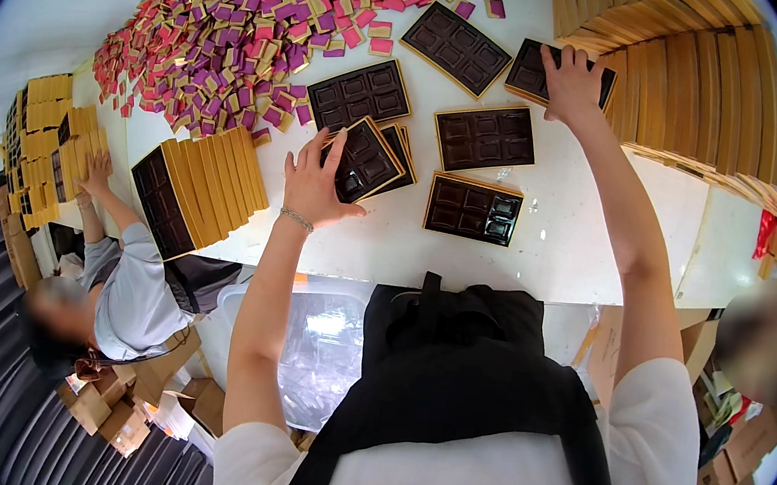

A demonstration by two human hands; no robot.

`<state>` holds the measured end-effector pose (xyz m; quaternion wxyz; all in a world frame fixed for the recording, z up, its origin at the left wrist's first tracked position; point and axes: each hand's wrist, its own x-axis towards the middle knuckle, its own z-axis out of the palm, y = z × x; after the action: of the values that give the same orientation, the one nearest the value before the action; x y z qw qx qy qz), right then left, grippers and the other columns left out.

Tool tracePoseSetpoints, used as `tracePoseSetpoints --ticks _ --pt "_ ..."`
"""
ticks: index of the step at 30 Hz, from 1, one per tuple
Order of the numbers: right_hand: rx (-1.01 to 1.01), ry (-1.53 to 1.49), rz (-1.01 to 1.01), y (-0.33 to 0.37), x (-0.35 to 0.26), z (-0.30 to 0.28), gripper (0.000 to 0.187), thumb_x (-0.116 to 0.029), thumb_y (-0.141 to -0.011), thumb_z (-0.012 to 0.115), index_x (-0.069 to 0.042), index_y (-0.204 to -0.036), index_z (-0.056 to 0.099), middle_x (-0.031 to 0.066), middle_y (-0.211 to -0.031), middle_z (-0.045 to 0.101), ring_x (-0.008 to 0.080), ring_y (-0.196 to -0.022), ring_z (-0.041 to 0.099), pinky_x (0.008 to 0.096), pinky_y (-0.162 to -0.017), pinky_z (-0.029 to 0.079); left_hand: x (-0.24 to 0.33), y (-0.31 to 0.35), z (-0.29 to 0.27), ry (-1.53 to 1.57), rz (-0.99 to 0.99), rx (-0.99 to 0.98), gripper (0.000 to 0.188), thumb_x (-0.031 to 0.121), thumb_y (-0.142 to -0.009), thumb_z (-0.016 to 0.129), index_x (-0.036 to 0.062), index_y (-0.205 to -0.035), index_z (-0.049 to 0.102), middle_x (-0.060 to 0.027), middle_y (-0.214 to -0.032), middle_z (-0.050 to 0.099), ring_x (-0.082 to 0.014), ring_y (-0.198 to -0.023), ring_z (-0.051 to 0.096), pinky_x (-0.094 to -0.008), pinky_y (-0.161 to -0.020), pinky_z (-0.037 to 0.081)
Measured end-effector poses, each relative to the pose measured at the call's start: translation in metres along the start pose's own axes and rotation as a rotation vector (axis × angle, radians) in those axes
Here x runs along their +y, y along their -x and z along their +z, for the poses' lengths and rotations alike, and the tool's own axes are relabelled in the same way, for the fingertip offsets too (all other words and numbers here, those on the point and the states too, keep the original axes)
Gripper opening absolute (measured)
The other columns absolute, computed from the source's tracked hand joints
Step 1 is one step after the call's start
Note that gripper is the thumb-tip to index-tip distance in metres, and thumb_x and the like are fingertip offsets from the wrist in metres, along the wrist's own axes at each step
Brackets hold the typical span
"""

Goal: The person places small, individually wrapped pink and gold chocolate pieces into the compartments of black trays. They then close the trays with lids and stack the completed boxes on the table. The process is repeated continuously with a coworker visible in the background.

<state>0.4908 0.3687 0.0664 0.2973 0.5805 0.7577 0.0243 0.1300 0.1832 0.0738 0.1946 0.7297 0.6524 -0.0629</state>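
Beside a short, skewed stack of dark brown trays with gold edges, my left hand (312,192) has its fingers and thumb spread. It touches the left edge of the tilted top tray (366,160), whose face is moulded into rectangular compartments. At the far right, my right hand (575,83) reaches across a similar tray (528,72). Its fingers are at that tray's far edge and its thumb at the near edge. Single trays lie between and beyond my hands: an upper one (456,47), a left one (358,93), a middle one (486,138) and a glossy near one (474,209).
Small pink, purple and gold squares (239,40) are heaped at the far left of the white table (593,239). A row of trays (206,186) stands left; taller rows (707,97) line the right. A co-worker (137,279) reaches toward stacks (38,132). A clear bin (322,351) sits below.
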Motion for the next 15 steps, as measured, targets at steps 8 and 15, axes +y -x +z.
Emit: tracePoseSetpoints --ticks 8,15 --pt "0.058 -0.202 -0.009 -0.002 0.006 0.079 0.128 -0.033 -0.055 0.09 -0.03 -0.152 0.007 0.0125 -0.148 0.028 0.0329 -0.135 0.03 0.0713 -0.097 0.029 0.052 -0.088 -0.014 0.225 0.245 0.446 0.08 0.017 -0.071 0.074 0.01 -0.142 0.038 -0.0153 -0.137 0.046 -0.0344 -0.129 0.04 -0.0439 -0.105 0.034" --pt "-0.095 -0.422 -0.041 -0.003 0.002 0.075 0.119 -0.022 -0.067 0.084 -0.038 -0.151 0.001 0.0064 -0.158 0.011 0.033 -0.144 0.015 0.0763 -0.097 0.03 0.112 -0.231 -0.017 -0.511 0.381 -0.062 0.1 0.022 -0.072 0.079 0.0305 -0.151 0.018 -0.0082 -0.157 0.018 -0.0303 -0.145 0.016 -0.0702 -0.105 0.022"
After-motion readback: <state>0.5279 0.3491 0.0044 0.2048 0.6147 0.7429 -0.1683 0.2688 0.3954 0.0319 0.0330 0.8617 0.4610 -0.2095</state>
